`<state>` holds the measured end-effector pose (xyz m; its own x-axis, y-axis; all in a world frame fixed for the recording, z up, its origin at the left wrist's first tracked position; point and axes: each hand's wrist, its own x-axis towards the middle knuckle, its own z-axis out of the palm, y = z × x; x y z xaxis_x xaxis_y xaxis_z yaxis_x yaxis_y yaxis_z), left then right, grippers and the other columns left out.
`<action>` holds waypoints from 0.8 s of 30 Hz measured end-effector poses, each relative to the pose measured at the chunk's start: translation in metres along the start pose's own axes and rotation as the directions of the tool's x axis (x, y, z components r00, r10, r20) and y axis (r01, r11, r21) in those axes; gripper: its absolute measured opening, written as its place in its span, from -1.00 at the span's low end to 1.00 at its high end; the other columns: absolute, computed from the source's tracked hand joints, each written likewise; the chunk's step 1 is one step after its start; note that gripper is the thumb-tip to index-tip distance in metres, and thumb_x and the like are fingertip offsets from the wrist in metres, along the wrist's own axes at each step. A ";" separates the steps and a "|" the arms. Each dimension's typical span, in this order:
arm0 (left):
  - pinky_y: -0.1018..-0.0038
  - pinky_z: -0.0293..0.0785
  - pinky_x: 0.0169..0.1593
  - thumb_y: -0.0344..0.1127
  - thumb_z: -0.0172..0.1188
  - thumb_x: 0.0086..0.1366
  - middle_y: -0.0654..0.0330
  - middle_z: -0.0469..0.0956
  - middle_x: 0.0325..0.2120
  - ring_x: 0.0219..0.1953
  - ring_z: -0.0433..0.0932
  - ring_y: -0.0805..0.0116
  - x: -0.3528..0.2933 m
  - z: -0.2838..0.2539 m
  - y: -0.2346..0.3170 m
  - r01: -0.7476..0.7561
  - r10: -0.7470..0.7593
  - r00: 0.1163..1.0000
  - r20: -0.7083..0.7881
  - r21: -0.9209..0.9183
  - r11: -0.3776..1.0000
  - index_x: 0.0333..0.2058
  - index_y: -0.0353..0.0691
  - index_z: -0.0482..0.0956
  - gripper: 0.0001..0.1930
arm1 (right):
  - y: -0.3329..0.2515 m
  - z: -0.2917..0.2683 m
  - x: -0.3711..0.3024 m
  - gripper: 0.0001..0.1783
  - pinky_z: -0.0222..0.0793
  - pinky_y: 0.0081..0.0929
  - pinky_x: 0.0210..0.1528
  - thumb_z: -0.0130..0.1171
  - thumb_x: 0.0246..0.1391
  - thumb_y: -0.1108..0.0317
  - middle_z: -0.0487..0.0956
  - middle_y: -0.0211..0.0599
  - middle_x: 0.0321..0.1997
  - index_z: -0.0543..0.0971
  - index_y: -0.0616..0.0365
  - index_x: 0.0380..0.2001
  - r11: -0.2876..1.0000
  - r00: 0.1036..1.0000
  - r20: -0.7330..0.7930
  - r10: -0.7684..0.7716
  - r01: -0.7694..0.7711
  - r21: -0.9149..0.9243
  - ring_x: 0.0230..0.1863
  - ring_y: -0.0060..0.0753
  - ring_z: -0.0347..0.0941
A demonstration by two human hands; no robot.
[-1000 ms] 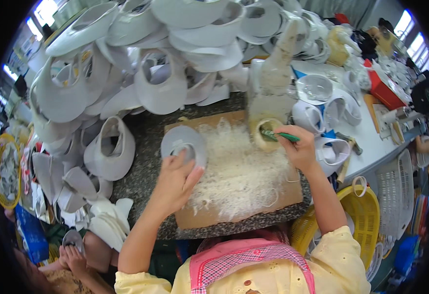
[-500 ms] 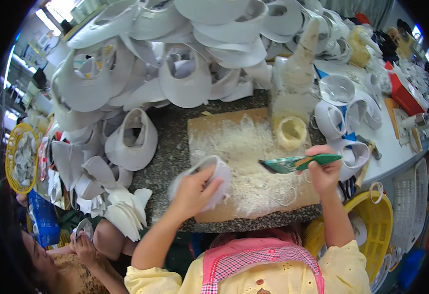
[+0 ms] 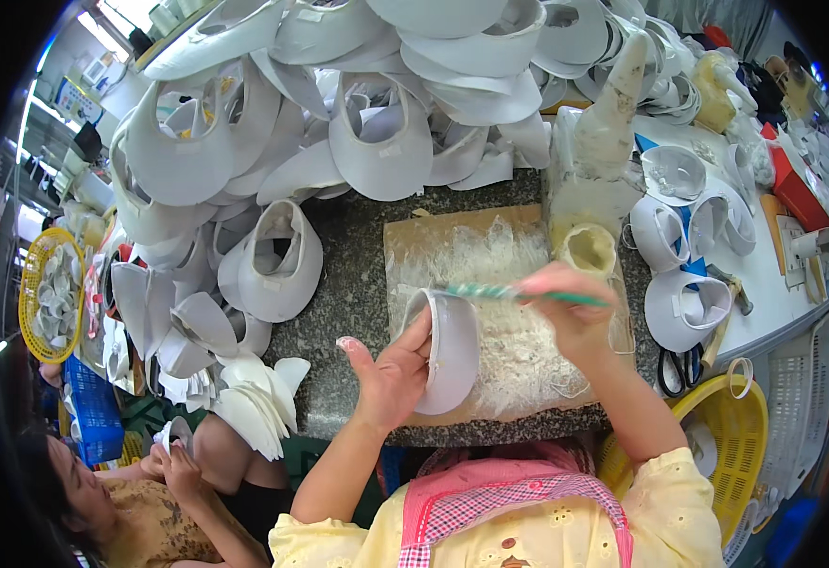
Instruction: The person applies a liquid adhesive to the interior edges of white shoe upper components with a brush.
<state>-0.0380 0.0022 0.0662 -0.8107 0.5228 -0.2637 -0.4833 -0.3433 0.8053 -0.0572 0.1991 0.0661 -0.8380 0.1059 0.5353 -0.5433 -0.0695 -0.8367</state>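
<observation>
My left hand (image 3: 394, 381) supports a white shoe upper (image 3: 454, 355), its fingers inside the opening and its thumb sticking out to the side, whitish residue on the tip. In my right hand (image 3: 571, 312) is a green-handled brush (image 3: 490, 292), blurred by motion. The brush's head meets the top edge of the upper. Below both hands lies a brown board (image 3: 414, 248) crusted with dried white residue. A cream-coloured pot (image 3: 590, 248) with a thick rim stands at the board's far right corner; its contents are hard to make out.
White uppers (image 3: 381, 151) are piled along the back and left (image 3: 282, 265). Beyond the pot rises a crusted cone-topped block (image 3: 608, 123). Black scissors (image 3: 678, 371), a hammer (image 3: 740, 295) and a yellow basket (image 3: 727, 417) are at the right. A co-worker (image 3: 140, 502) sits lower left, hands on a white piece.
My left hand has turned the upper and moved it rightward. The brush has swung left from mid-air onto the upper's edge. The view has shifted slightly.
</observation>
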 end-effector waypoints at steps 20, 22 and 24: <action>0.37 0.29 -0.22 -0.01 0.01 0.00 0.07 0.42 -0.30 -0.28 0.31 0.11 0.028 0.017 0.020 -0.294 0.306 0.876 0.373 0.916 -0.274 -0.33 -0.27 0.41 -0.59 | -0.005 -0.040 -0.037 -0.74 0.23 -0.57 -0.66 0.14 -0.41 0.49 0.48 -0.35 -0.56 0.52 0.03 -0.47 0.847 0.885 0.438 -0.158 0.349 -0.400 -0.63 -0.41 0.36; 0.37 0.28 -0.29 -0.13 0.06 -0.05 0.14 0.43 -0.40 -0.35 0.28 0.17 0.015 0.000 0.020 -0.240 0.476 0.824 0.307 0.950 -0.198 -0.46 -0.26 0.44 -0.70 | -0.006 -0.041 -0.040 -0.74 0.23 -0.57 -0.68 0.13 -0.43 0.45 0.48 -0.32 -0.53 0.52 0.02 -0.48 0.792 0.866 0.438 -0.241 0.436 -0.426 -0.65 -0.41 0.35; 0.37 0.26 -0.29 -0.17 0.07 -0.06 0.14 0.42 -0.44 -0.34 0.28 0.16 -0.004 -0.027 0.019 -0.182 0.554 0.799 0.234 0.972 -0.148 -0.46 -0.27 0.43 -0.73 | -0.008 -0.040 -0.040 -0.75 0.24 -0.58 -0.67 0.13 -0.43 0.45 0.48 -0.30 -0.52 0.52 0.02 -0.49 0.750 0.845 0.441 -0.304 0.497 -0.436 -0.65 -0.41 0.35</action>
<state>-0.0528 -0.0277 0.0677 -0.8381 0.4102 0.3595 0.5404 0.7143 0.4447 -0.0169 0.2353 0.0470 -0.5654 -0.3266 0.7574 -0.8019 0.4325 -0.4122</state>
